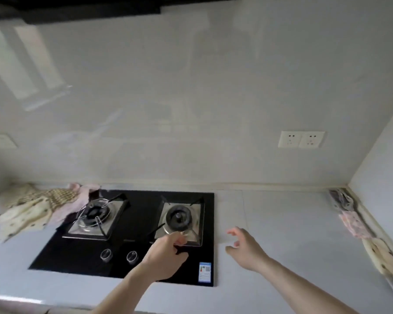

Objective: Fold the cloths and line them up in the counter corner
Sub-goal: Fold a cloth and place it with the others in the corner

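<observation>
A heap of unfolded cloths lies on the counter at the far left: a cream dotted one, a tan checked one and a pink one that overlaps the hob's corner. Folded cloths stand in a row along the right wall: a grey patterned one, a pink one and a cream dotted one. My left hand hovers over the hob's front with its fingers loosely curled, holding nothing. My right hand is over the bare counter right of the hob, fingers spread and empty.
A black glass hob with two burners and two knobs fills the counter's middle. A double wall socket sits on the back wall. The pale counter runs right to the wall corner.
</observation>
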Action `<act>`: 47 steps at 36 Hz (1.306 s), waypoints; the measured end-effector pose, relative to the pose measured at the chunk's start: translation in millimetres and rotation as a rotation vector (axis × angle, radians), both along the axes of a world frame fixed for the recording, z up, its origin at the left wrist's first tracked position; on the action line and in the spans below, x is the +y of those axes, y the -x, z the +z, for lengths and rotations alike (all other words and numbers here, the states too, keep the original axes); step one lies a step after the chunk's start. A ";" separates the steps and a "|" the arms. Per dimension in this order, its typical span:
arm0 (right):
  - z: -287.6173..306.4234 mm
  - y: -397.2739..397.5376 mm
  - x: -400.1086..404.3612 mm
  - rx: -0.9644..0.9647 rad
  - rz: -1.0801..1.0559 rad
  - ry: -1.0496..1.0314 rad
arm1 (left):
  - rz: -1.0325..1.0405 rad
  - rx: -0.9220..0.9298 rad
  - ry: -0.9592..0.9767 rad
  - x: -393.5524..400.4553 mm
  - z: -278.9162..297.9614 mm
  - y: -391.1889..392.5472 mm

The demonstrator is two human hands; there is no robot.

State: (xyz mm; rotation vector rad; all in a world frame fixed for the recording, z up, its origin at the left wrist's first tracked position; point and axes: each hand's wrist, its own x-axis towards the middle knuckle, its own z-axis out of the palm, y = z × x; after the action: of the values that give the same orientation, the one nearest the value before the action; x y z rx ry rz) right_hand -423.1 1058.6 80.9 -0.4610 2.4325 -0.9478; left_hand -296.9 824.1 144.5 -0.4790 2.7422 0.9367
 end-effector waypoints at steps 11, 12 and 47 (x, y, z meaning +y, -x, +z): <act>61.4 -145.5 -206.3 0.108 0.390 0.204 | 0.392 0.088 0.072 -149.5 15.2 -220.2; 65.0 -159.1 -224.7 0.110 0.421 0.220 | 0.428 0.098 0.079 -161.3 16.2 -238.8; 57.2 -309.0 -659.1 -0.013 0.960 0.213 | 1.001 0.098 0.066 -511.3 6.5 -479.5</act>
State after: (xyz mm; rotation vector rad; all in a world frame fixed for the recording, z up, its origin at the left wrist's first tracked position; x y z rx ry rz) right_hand -114.1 399.5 138.2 -1.4977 1.7257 -0.7362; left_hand 182.6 312.8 151.0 -1.9500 2.5402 1.0334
